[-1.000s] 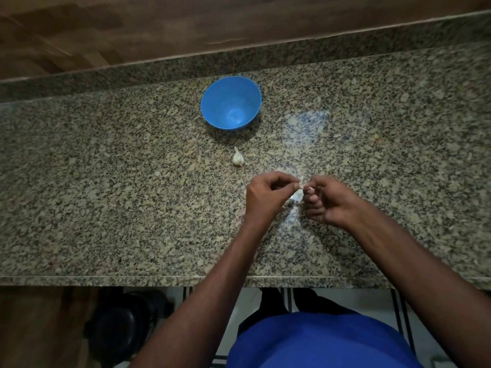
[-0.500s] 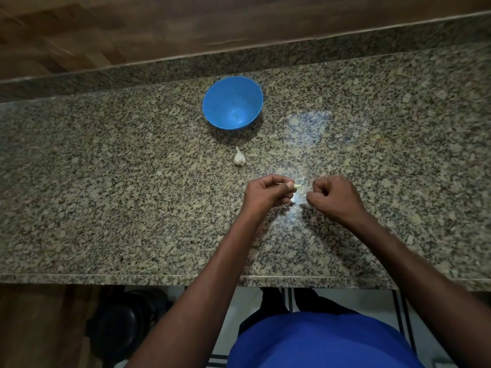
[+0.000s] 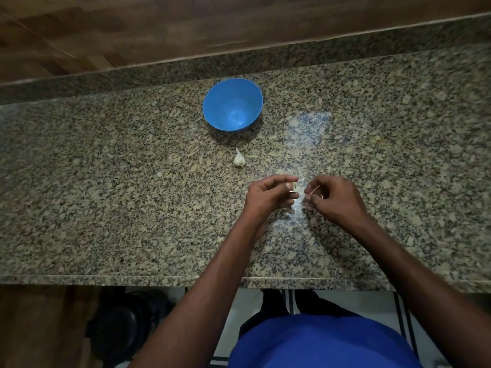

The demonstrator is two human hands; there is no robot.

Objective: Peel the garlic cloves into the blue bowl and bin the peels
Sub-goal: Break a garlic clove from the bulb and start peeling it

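Fingertips of the left hand [image 3: 268, 197] pinch a garlic clove [image 3: 293, 187]; the right hand [image 3: 335, 200] pinches a strip of peel [image 3: 314, 190] just beside it. Toward the counter's [image 3: 106, 208] back edge lie a garlic piece [image 3: 239, 159] and the blue bowl [image 3: 232, 104].

A blue bowl [image 3: 232, 104] stands upright and empty at 12 o'clock on the counter. Just beside it at 6 o'clock lies a whitish garlic bulb [image 3: 239, 160], its pointed tip toward the bowl. At 5 o'clock of the bulb, a pale garlic clove [image 3: 293, 187] sits pinched in fingertips, mostly hidden.
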